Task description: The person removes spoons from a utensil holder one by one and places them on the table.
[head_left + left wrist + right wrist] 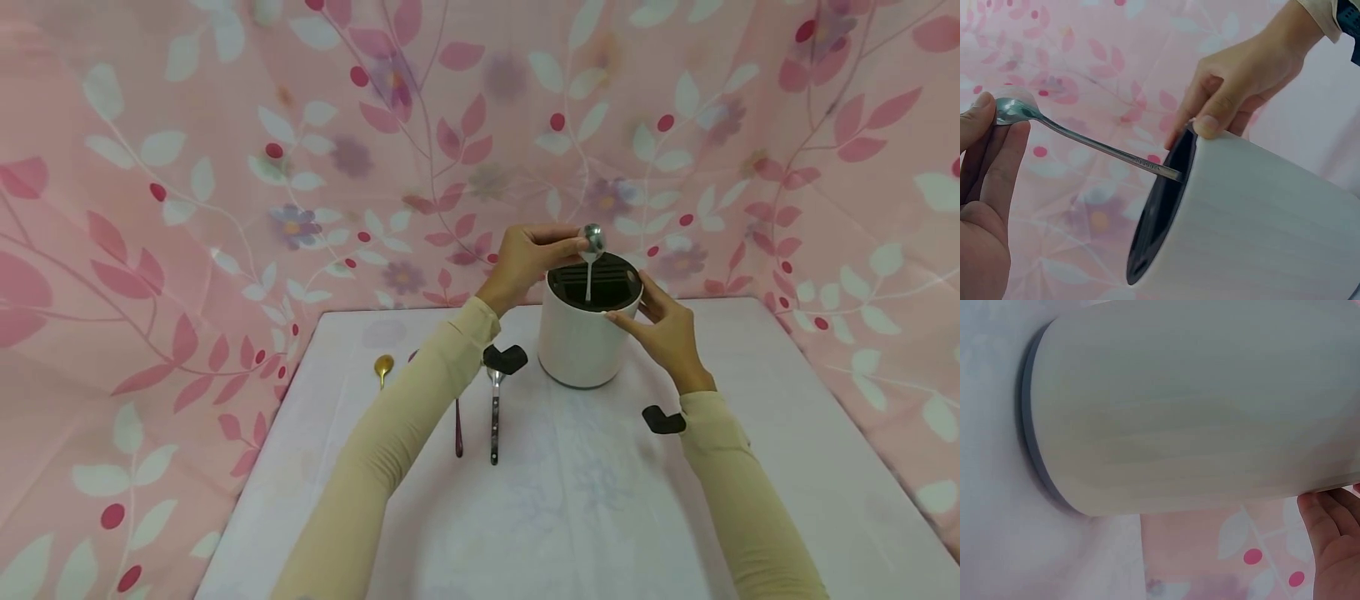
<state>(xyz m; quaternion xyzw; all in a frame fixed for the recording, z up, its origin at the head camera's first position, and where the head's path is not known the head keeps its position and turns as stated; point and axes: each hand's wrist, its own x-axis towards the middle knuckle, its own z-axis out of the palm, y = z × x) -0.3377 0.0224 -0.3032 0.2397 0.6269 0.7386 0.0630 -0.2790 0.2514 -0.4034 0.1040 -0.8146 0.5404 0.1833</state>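
My left hand point(525, 258) pinches a silver spoon point(1104, 147) by its bowl, between thumb and fingers. The spoon's handle points down, its end at the dark opening of a white cylindrical utensil holder point(577, 350). A black insert with slots point(615, 283) fills the holder's top. My right hand point(667, 333) grips the holder at its upper rim, thumb on the near side and fingers round the right side. In the right wrist view, the holder's white wall point(1197, 419) and dark base ring stand on the table, with fingertips of the right hand against the wall.
Left of the holder, a gold spoon point(384, 365), a utensil with a purplish handle point(459, 433) and one with a dark riveted handle point(495, 417) lie on the white-covered table point(585, 517). The left forearm partly hides them. Pink floral cloth point(480, 125) hangs behind and at both sides.
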